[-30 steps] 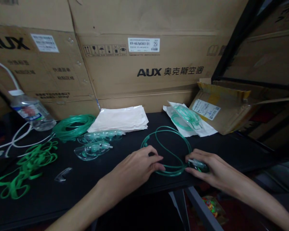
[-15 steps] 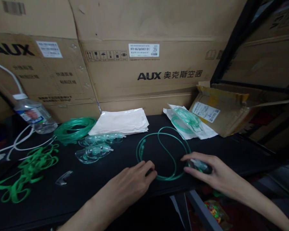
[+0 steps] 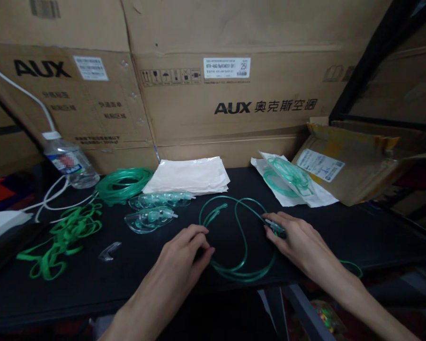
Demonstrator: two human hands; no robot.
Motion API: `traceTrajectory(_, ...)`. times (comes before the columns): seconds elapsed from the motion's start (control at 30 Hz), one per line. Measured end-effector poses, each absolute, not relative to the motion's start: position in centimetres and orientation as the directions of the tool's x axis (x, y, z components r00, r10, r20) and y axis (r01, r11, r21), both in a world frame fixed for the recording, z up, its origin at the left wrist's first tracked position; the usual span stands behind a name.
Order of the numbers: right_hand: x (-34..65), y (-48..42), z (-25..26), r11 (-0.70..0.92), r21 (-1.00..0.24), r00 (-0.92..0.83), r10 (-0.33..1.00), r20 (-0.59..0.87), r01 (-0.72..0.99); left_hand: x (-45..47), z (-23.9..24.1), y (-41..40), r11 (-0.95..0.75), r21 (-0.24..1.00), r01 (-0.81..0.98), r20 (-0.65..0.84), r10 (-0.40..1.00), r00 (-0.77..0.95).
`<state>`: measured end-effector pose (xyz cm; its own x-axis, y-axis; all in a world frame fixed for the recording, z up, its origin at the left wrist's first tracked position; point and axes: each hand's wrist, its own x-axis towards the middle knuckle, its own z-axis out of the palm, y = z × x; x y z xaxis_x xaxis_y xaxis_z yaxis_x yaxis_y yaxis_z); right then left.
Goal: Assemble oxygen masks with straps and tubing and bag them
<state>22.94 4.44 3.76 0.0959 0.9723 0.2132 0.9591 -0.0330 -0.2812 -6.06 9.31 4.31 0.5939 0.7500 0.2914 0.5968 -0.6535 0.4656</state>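
Observation:
A loop of clear green tubing (image 3: 246,277) lies on the black tabletop in front of me. My left hand (image 3: 184,253) is closed on the loop's left side, fingertips and thumb pinched round the tubing. At the right side, my right hand (image 3: 296,241) grips a clear green oxygen mask (image 3: 277,228). Its pale connector pokes out past the fingertips, while the palm covers most of the mask. A thin green strap (image 3: 355,266) shows beyond the right forearm. The tubing's end with a fitting (image 3: 216,211) rests inside the loop at upper left.
Several clear masks (image 3: 152,218), coiled green tubing (image 3: 124,184), green straps (image 3: 71,232) and a clear elbow piece (image 3: 110,251) lie at left. A plastic bottle (image 3: 73,161) leans behind. White bags (image 3: 191,174), packed tubing (image 3: 291,177) and an open carton (image 3: 344,161) stand at the back.
The view has swung left, so the scene sits further right. My right hand has turned palm down over the mask, its fingers closer together. The loop's lower part has shifted towards me.

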Motion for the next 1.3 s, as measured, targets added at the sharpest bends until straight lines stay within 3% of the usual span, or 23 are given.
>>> traceTrajectory(0.13,22.5,4.8,4.1,-0.161,-0.315,0.224,0.958,0.176,0.935,-5.5,4.3,10.3,-0.482,0.588,0.649,0.205,0.865,0.457)
traceTrajectory(0.23,23.1,5.1,4.5,-0.223,-0.305,0.275,0.952,0.137,0.926,-5.3,4.3,10.9,-0.451,0.588,0.671,0.182,0.883,0.434)
traceTrajectory(0.33,23.5,4.9,5.0,-0.149,-0.344,0.188,0.979,0.082,0.927,-5.2,4.3,11.5,-0.49,0.574,0.656,0.18,0.857,0.483)
traceTrajectory(0.53,23.5,4.1,5.3,0.0,-0.543,0.041,0.997,0.063,0.84,-5.5,3.9,13.3,-0.561,0.605,0.565,0.204,0.795,0.571)
traceTrajectory(0.73,23.4,4.7,5.1,-0.016,-0.59,0.02,1.0,0.0,0.807,-3.5,4.1,14.1,-0.588,0.479,0.652,0.166,0.79,0.59)
traceTrajectory(0.93,23.0,4.8,5.5,-0.022,-0.537,0.03,1.0,0.007,0.843,-1.0,4.6,14.8,-0.599,0.405,0.691,0.164,0.791,0.59)
traceTrajectory(1.3,21.8,4.4,5.4,-0.075,-0.458,0.157,0.977,0.143,0.886,-1.0,4.3,14.6,-0.683,0.248,0.687,0.274,0.729,0.627)
